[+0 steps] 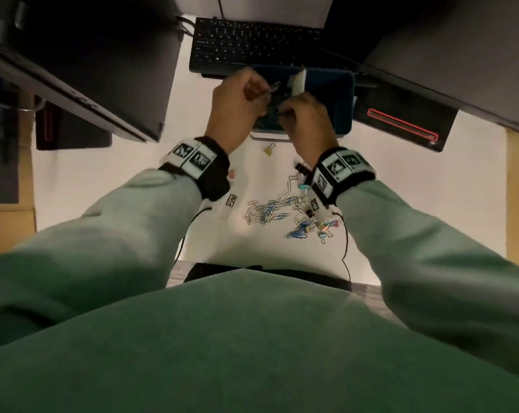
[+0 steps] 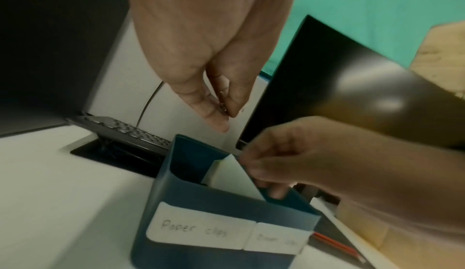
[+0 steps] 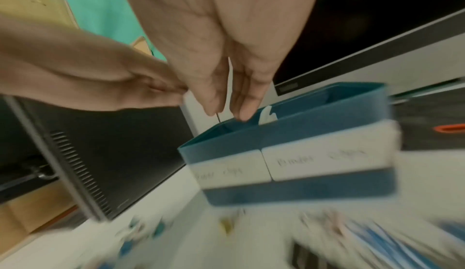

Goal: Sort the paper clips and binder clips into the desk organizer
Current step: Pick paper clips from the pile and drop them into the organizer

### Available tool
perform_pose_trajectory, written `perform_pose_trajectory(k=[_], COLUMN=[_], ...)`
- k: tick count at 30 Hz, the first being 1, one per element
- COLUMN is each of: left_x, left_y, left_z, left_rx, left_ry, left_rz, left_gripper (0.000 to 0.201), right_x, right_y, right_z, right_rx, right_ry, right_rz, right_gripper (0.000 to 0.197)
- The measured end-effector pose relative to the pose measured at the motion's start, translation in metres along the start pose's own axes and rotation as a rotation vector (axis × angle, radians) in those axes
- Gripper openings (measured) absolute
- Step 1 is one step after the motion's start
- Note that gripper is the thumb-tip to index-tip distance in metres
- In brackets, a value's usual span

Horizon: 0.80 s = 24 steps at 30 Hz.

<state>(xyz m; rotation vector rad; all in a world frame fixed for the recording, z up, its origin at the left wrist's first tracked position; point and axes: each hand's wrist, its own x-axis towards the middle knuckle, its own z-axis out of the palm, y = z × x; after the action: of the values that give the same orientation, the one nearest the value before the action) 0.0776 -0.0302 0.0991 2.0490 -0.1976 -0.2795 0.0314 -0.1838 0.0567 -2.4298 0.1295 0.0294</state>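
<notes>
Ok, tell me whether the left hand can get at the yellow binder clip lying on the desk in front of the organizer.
Probably yes. The yellow binder clip lies alone on bare desk just below the left hand, with nothing over it, but the fingers already pinch a paper clip.

We take the desk organizer [image 1: 346, 99] as landmark. It stands on the desk [image 1: 103, 186], with the keyboard [image 1: 252, 40] just behind it. Inside it a divider card [image 1: 298, 81] stands tilted, between two compartments. Above its left compartment we see the left hand [image 1: 237, 98] and right hand [image 1: 306, 120], close together. Before the organizer one binder clip [image 1: 269, 149] lies alone, just beside its front wall; farther before it, toward the right, lies the heap of paper clips [image 1: 270, 210] mixed with binder clips
</notes>
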Motion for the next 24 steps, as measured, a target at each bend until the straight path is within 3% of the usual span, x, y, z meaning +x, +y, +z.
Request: perform_pose_trajectory(k=[2,4,6,9,11,14,16,18,20,24], left_x=[0.011,0.002,-0.026,-0.086,-0.119,-0.139,-0.135,-0.130,-0.126,-0.123], left_y=[-0.006,-0.016,-0.029,-0.065,-0.093,-0.111,-0.109,-0.107,-0.112,-0.110], left_z=[0.004,0.005,0.006,0.013,0.022,0.044,0.059,0.068,0.075,0.073], left_rx=[0.103,0.202,0.290,0.446,0.557,0.656,0.663,0.691,0.700,0.588], left_ry=[0.000,-0.006,-0.020,-0.217,-0.378,-0.489,-0.476,-0.496,-0.510,-0.472], left_rz=[0.029,0.071,0.070,-0.070,-0.196,-0.226,-0.216,-0.160,-0.123,-0.146], left_gripper=[0.026,0.037,0.035,0.050,0.072,0.088,0.079,0.054,0.032,0.021], right_x=[-0.030,-0.062,-0.092,-0.118,-0.123,-0.123,-0.120,-0.117,-0.113,-0.106], right_y=[0.006,0.013,0.020,0.031,0.035,0.037,0.036,0.034,0.034,0.043], right_z=[-0.003,-0.001,0.008,0.035,0.049,0.062,0.067,0.069,0.068,0.055], right_rx=[-0.001,-0.088,-0.241,-0.445,-0.493,-0.495,-0.462,-0.441,-0.391,-0.229], right_ry=[0.018,-0.177,-0.437,-0.644,-0.656,-0.614,-0.592,-0.581,-0.573,-0.568], right_rz=[-0.032,-0.044,-0.035,-0.025,-0.036,-0.108,-0.147,-0.159,-0.136,-0.003], right_gripper=[0.016,0.026,0.047,0.073,0.069,0.047,0.029,0.019,0.016,0.016])
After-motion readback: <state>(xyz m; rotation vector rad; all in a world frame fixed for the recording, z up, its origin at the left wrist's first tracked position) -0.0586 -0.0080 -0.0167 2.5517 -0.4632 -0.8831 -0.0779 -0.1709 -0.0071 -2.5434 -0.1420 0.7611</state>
